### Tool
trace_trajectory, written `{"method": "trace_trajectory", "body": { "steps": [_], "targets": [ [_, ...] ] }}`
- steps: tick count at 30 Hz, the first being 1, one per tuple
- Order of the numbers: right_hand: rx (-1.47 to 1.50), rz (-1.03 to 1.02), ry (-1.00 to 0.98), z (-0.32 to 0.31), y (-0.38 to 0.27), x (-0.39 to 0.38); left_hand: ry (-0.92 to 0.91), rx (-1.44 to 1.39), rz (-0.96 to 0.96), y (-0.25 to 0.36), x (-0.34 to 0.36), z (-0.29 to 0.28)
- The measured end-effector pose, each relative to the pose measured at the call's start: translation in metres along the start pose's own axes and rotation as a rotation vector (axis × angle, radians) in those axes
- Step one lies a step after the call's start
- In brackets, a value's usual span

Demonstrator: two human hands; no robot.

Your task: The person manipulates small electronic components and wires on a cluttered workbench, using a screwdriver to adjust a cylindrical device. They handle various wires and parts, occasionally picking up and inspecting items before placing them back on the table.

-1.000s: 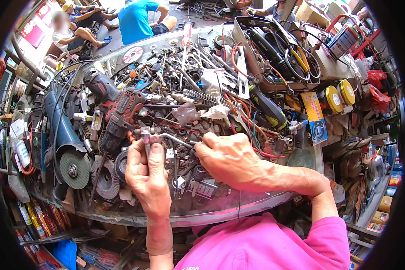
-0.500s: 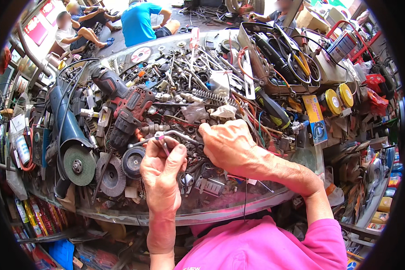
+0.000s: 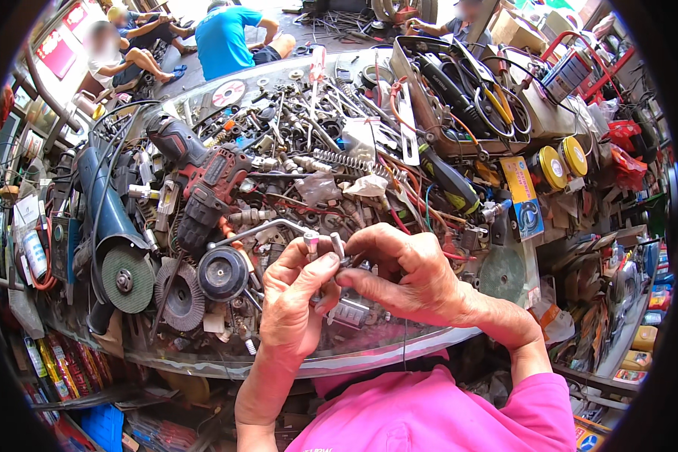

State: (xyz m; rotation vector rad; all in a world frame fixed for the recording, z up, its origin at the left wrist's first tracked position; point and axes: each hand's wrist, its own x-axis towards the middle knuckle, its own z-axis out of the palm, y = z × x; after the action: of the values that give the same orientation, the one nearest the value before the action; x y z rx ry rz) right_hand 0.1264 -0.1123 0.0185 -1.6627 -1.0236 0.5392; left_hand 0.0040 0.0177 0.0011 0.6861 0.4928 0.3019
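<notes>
Above the near side of a cluttered glass-topped table, the left hand pinches a small silver, pink-tinged metal fitting between thumb and fingers; just beside it, the right hand pinches a short silver metal cylinder. A red-and-black cordless drill lies farther left.

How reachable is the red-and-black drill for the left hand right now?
Probably yes: the drill lies uncovered, ahead and to the left of the left hand. But that hand holds a small metal piece, which would likely need setting down first.
</notes>
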Motion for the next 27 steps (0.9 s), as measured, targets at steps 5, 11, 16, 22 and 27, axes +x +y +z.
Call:
{"method": "trace_trajectory", "body": {
  "steps": [5,11,16,22,27],
  "targets": [
    [0.33,0.208,0.025,-0.017,-0.004,-0.001,-0.08,0.002,-0.077,-0.003,0.002,-0.002],
    [0.613,0.363,0.164,-0.021,0.002,0.003,-0.074,0.153,-0.105,-0.001,0.001,0.005],
    [0.628,0.348,0.098,-0.017,0.002,-0.005,-0.076,0.172,-0.132,0.0,0.0,0.004],
    [0.55,0.324,0.048,-0.025,0.002,-0.007,-0.032,0.214,-0.084,0.002,0.0,0.006],
    [0.287,0.084,-0.029,-0.022,0.003,-0.009,-0.026,0.353,0.02,-0.003,-0.001,0.009]
  ]
}}
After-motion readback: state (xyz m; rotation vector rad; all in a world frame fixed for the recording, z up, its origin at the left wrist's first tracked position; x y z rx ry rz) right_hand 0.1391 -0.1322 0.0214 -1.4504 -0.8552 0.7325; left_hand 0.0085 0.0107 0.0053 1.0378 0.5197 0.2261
